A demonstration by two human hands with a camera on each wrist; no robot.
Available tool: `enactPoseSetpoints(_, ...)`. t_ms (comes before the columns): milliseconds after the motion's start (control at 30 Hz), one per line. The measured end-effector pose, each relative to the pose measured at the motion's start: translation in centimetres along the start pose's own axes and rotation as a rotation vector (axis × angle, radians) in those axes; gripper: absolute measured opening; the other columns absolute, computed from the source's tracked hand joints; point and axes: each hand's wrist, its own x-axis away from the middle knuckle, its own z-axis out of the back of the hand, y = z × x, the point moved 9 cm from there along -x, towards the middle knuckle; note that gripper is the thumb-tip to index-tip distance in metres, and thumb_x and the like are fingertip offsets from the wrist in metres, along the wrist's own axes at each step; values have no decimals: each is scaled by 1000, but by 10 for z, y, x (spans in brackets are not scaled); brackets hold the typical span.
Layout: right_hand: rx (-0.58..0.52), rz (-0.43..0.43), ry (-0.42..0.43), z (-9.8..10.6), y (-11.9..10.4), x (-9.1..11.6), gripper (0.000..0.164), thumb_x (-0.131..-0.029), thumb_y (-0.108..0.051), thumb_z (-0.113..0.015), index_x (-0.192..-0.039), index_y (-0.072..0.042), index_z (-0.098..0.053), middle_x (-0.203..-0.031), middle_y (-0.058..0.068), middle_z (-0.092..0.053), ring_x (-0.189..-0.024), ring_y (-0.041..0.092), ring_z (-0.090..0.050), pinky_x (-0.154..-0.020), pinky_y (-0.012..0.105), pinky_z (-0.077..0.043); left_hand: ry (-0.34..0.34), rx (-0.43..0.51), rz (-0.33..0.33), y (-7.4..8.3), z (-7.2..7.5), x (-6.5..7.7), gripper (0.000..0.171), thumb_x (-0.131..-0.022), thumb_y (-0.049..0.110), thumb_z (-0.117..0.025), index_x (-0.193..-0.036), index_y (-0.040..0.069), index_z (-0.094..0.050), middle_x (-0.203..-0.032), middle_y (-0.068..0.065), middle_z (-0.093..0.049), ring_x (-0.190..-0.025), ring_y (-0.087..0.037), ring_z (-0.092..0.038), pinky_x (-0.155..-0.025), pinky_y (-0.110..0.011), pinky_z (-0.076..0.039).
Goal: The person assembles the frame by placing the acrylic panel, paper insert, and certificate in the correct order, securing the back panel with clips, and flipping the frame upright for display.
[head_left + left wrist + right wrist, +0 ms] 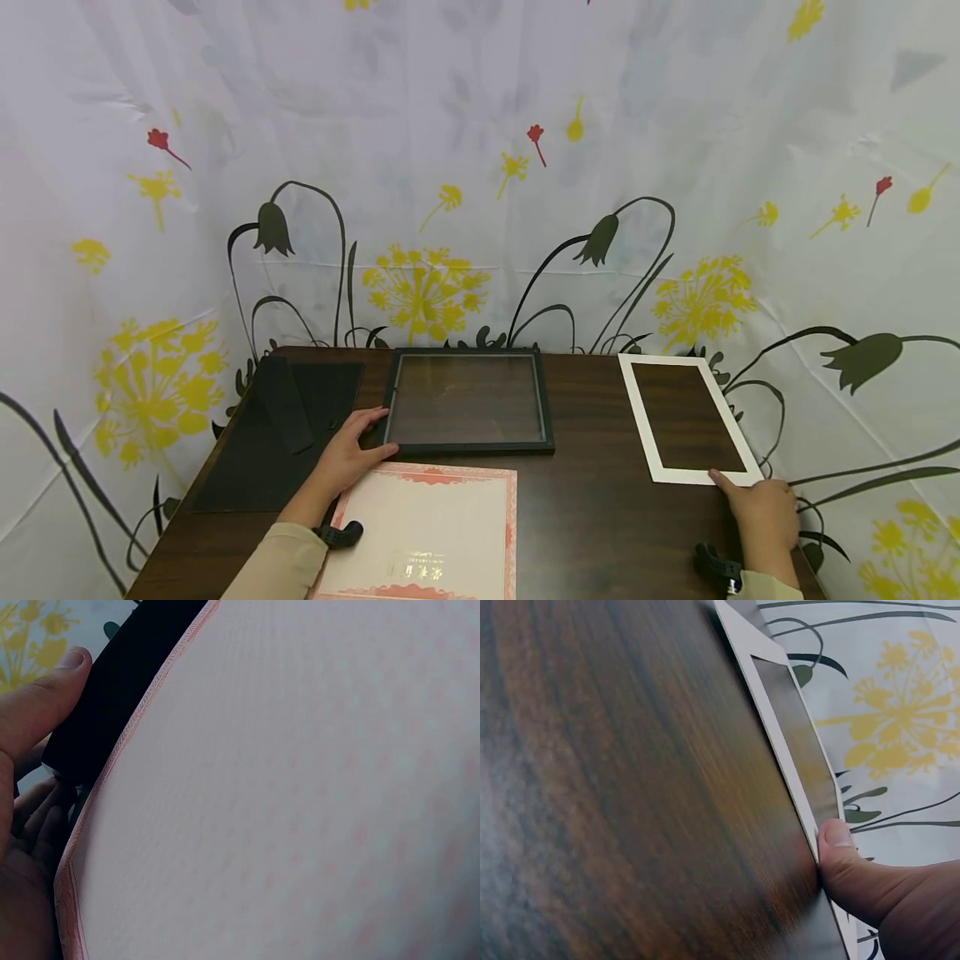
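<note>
In the head view, a black picture frame (471, 448) with a clear pane lies at the middle of the table. My left hand (351, 450) grips its near left corner; in the left wrist view the thumb (45, 705) lies against the black edge, with the other fingers lower and partly hidden. My right hand (765, 510) pinches the near edge of a white mat board (678, 477) with a rectangular opening. The right thumb (841, 851) lies over that border, and its other fingers are hidden. A certificate sheet (442, 525) with a pink-red border lies below my left hand.
A black backing board (232, 467) with a stand leg (291, 408) lies at the left of the brown wooden table (592, 525). Behind the table hangs a white curtain (450, 150) printed with flowers. A black wrist strap (341, 535) circles each wrist.
</note>
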Motion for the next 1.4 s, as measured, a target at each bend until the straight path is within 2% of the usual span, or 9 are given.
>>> enactPoseSetpoints(367, -80, -48, -16, 4, 1, 7, 127, -89, -59, -82, -143, 34, -14, -123, 60, -50, -103, 72, -60, -77, 73, -52, 8, 1, -1, 0, 0, 0, 80, -93, 45, -87, -159, 15, -55, -161, -13, -51, -148, -41, -49, -121, -72, -36)
enactPoseSetpoints(600, -293, -3, 142, 14, -3, 19, 104, -89, -33, -87, -146, 18, -16, -118, 59, -55, -101, 75, -57, -75, 75, -45, -12, 11, 27, -1, 0, -1, 86, -93, 47, -87, -163, 15, -50, -161, -13, -50, -148, -41, -50, -122, -71, -37)
enactPoseSetpoints(667, -376, 3, 200, 17, -3, 23, 100, -90, -25, -86, -151, 12, -15, -111, 54, -59, -97, 72, -58, -72, 69, -44, -12, 8, 26, 0, 0, -1, 90, -92, 46, -88, -164, 12, -47, -159, -15, -51, -146, -41, -51, -122, -69, -39)
enactPoseSetpoints(767, -597, -12, 242, 19, -2, 25, 95, -93, -11, -81, -156, 4, -12, -93, 31, -64, -73, 44, -68, -64, 50, -52, -10, 9, 32, 0, 0, -1, 93, -92, 44, -89, -166, 9, -44, -158, -15, -53, -145, -40, -53, -122, -68, -39)
enactPoseSetpoints(867, -925, -58, 224, 15, 0, 24, 95, -94, 3, -75, -158, -5, -6, -99, 10, -58, -64, 11, -64, -53, 25, -56, -9, 8, 33, 0, 0, -1, 95, -92, 42, -89, -166, 7, -43, -158, -16, -53, -145, -40, -53, -123, -67, -39)
enactPoseSetpoints(933, -1106, -107, 187, 10, 0, 24, 94, -94, 10, -72, -156, -10, -5, -107, 4, -50, -67, 2, -62, -55, 20, -59, -12, 5, 33, 0, 0, -2, 96, -91, 42, -90, -166, 6, -43, -158, -16, -53, -145, -39, -54, -123, -67, -40)
enactPoseSetpoints(1133, -1405, -263, 13, -9, -1, 25, 30, -100, 5, -71, -124, -9, -59, -94, -7, -66, -77, 2, -70, -63, 23, -62, -15, 14, 32, -1, -1, -2, 97, -90, 46, -90, -166, 6, -44, -159, -16, -52, -145, -40, -53, -123, -68, -39)
enactPoseSetpoints(1233, -1418, -237, -30, -11, -5, 27, 15, -109, -5, -61, -122, -13, -62, -85, -9, -72, -71, 4, -75, -61, 29, -64, -16, 13, 38, -2, -1, -1, 97, -91, 47, -89, -166, 6, -43, -161, -16, -51, -146, -40, -53, -123, -69, -37)
enactPoseSetpoints(1400, -1256, -109, -12, -4, -15, 32, 50, -111, -2, -51, -154, -15, -27, -93, -6, -71, -66, 10, -77, -61, 38, -66, -23, 7, 44, -1, 0, -1, 98, -91, 47, -88, -167, 6, -42, -163, -16, -49, -147, -41, -51, -124, -70, -36)
